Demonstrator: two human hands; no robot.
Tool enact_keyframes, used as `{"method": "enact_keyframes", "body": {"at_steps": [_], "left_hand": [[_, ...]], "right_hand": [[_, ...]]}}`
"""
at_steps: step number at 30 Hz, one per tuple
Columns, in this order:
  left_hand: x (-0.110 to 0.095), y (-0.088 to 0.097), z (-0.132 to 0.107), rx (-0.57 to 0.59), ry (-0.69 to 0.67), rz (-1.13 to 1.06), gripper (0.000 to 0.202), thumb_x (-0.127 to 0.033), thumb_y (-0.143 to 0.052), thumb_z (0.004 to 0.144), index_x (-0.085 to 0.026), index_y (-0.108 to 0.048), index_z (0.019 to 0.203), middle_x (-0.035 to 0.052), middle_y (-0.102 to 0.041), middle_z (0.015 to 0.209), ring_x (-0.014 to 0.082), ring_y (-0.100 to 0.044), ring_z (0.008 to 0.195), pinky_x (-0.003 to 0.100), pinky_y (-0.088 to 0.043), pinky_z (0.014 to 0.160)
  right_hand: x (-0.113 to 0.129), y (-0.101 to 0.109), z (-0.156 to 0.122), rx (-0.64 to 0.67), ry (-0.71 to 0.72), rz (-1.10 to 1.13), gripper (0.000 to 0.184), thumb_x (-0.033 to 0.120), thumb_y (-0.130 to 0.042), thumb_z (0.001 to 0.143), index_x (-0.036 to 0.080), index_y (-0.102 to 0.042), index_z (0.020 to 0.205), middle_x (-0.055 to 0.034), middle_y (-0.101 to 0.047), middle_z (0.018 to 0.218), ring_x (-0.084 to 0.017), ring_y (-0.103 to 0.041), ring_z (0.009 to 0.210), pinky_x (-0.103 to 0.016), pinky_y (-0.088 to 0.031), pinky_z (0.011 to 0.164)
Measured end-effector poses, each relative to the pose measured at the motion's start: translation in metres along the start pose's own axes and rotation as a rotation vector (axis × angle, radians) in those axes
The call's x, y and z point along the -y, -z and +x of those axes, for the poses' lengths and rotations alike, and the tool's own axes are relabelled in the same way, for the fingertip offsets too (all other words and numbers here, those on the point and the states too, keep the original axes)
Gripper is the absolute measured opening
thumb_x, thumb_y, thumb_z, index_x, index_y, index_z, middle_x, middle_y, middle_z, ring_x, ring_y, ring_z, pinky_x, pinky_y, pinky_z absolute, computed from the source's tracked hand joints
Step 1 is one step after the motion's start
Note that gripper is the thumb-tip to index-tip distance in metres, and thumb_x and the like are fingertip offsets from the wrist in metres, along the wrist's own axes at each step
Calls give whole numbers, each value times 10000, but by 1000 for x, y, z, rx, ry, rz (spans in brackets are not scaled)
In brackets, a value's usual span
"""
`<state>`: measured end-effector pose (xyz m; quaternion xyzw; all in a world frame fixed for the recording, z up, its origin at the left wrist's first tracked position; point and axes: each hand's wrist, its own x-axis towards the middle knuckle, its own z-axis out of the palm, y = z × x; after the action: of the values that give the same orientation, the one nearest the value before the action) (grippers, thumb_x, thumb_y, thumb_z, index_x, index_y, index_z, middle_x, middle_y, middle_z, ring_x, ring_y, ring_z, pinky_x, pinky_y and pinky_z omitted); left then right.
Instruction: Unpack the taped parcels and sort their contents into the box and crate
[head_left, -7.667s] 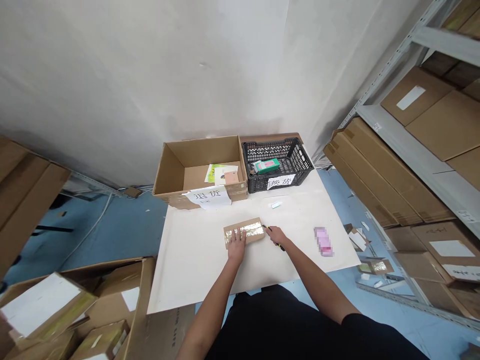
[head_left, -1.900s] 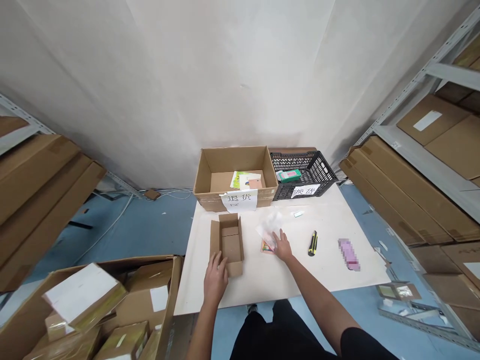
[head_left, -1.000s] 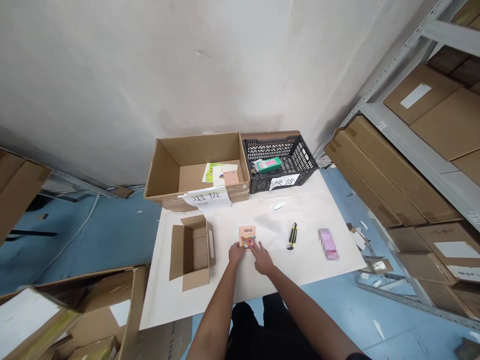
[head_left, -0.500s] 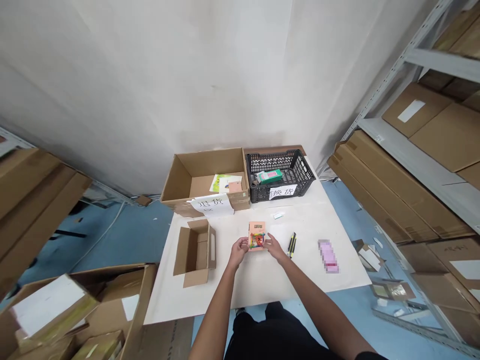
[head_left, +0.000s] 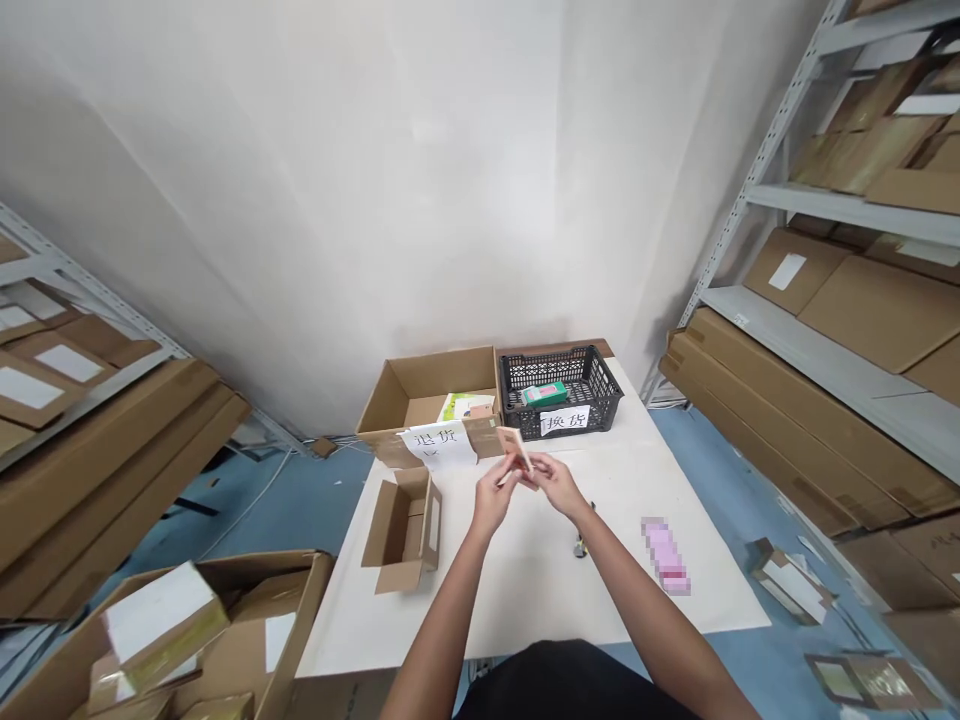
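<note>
Small pink box (head_left: pixel 514 447), raised over table (head_left: pixel 525 590), gripped by fingers of left hand (head_left: pixel 493 497) and right hand (head_left: pixel 553 481), open carton (head_left: pixel 405 520) left

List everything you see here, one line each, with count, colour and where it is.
small pink box: one, pink-orange, held above the table
small open carton: one, brown, table's left side
large open carton: one, brown, table's far edge, white label
crate: one, black, right of the large carton
green packet: one, green, inside the crate
utility knife: one, dark, mostly hidden by the right forearm
blurred item: one, pink, table's right side
table: one, white, centre
shelf cartons: many, brown, racks on both sides
parcel bin: one, brown, floor lower left
left hand: gripping the small pink box
right hand: gripping it too
</note>
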<state>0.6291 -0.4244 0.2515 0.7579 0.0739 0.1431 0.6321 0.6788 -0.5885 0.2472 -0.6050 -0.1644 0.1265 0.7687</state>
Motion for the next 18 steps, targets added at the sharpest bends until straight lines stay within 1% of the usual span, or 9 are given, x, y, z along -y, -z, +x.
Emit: {"method": "enact_keyframes", "body": {"at_steps": [3, 4, 6, 8, 9, 12, 13, 16, 18], "left_hand": [[-17, -11, 0, -15, 6, -85, 571, -502, -759, 804, -203, -727, 1288, 108, -702, 1359, 294, -634, 1293, 449, -477, 1135], [-22, -9, 0, -43, 19, -124, 597, -513, -766, 794, -192, -723, 1295, 113, -704, 1353, 301, -643, 1280, 460, -479, 1132], [-32, 0, 0, -58, 50, -209, 651, -524, -782, 781, -166, -707, 1319, 126, -713, 1334, 314, -666, 1240, 477, -511, 1095], [-41, 13, -2, 0, 82, -286, 693, -516, -797, 781, -152, -678, 1359, 137, -722, 1313, 321, -689, 1189, 480, -553, 1034], [-44, 20, -3, 42, 99, -315, 708, -510, -804, 782, -152, -664, 1376, 140, -728, 1302, 321, -700, 1164, 478, -571, 1004], [-44, 33, -3, 85, 134, -328, 727, -516, -821, 767, -162, -662, 1381, 142, -739, 1278, 321, -712, 1133, 478, -587, 974], [-42, 35, -3, 45, 134, -302, 721, -523, -827, 754, -165, -677, 1362, 141, -737, 1283, 322, -707, 1145, 480, -583, 984], [-33, 33, 3, -172, 99, -156, 623, -544, -813, 756, -185, -745, 1260, 133, -727, 1308, 320, -680, 1213, 473, -555, 1044], [-29, 30, 8, -198, 51, -97, 560, -542, -791, 783, -199, -765, 1225, 118, -729, 1308, 306, -665, 1243, 458, -530, 1085]], "right_hand": [[5, -5, 2, 119, 81, -79, 466, 398, -704, 820, 273, -726, 1268, -72, -714, 1319, -278, -648, 1256, -494, -488, 1106], [5, -4, 3, 104, 89, -99, 470, 391, -695, 828, 275, -722, 1283, -73, -699, 1347, -276, -630, 1281, -490, -481, 1115], [6, 1, 6, -22, 77, -134, 503, 417, -703, 834, 262, -701, 1312, -93, -677, 1381, -279, -618, 1290, -476, -507, 1084], [6, 8, 9, -185, 38, -129, 566, 481, -751, 800, 230, -688, 1303, -128, -694, 1342, -292, -655, 1215, -463, -557, 1001], [6, 11, 10, -218, 11, -101, 592, 514, -778, 772, 212, -691, 1274, -141, -720, 1283, -296, -683, 1150, -455, -576, 955], [7, 13, 12, -117, -61, 36, 593, 569, -823, 724, 186, -699, 1160, -130, -777, 1075, -278, -735, 962, -420, -600, 848], [8, 11, 11, -86, -73, 71, 576, 573, -826, 727, 187, -695, 1134, -120, -782, 1038, -270, -740, 924, -403, -602, 818], [15, -3, 10, -91, -53, 96, 525, 553, -823, 752, 204, -681, 1116, -109, -785, 1033, -265, -744, 909, -375, -603, 776], [20, -17, 12, -66, -10, 66, 482, 526, -808, 778, 220, -693, 1132, -106, -783, 1076, -273, -740, 964, -393, -604, 822]]}}
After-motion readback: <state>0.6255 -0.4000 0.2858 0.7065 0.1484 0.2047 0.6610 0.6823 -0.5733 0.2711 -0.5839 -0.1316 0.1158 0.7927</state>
